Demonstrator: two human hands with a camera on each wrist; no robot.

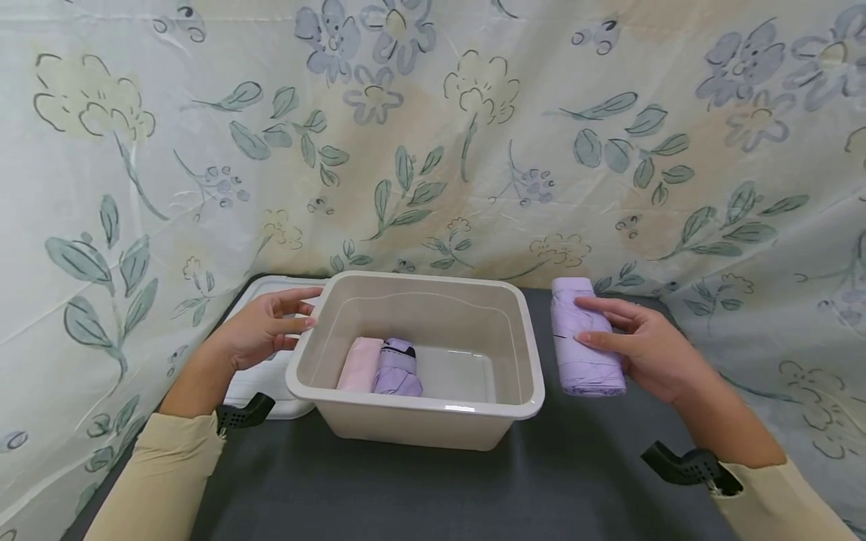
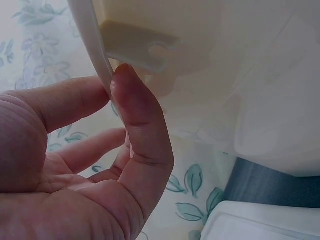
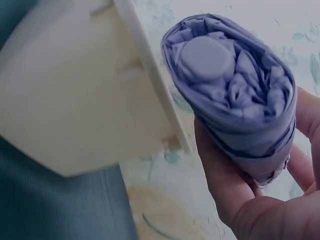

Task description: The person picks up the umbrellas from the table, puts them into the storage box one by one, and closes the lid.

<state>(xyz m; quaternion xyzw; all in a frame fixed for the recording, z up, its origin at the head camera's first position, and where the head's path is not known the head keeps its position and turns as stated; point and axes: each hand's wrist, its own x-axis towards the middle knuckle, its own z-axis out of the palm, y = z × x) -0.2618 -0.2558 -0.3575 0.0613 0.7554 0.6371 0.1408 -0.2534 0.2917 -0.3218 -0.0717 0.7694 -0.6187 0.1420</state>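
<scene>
My right hand (image 1: 652,349) grips a folded lavender umbrella (image 1: 585,342), held upright just right of the beige plastic bin (image 1: 419,434). In the right wrist view, the round end (image 3: 207,57) of the umbrella shows amid gathered fabric. At the bin's left side, my left hand (image 1: 267,327) pinches the rim between thumb and fingers, as the left wrist view (image 2: 142,130) of that hand shows. Side by side on the bin's floor lie a pink folded bundle (image 1: 361,364) and a purple folded bundle (image 1: 398,372) with a black strap.
A white lid (image 1: 271,387) lies on the dark table (image 1: 406,496) to the left, partly behind the bin. Flower-patterned sheeting (image 1: 433,150) hangs close behind the table and along both sides.
</scene>
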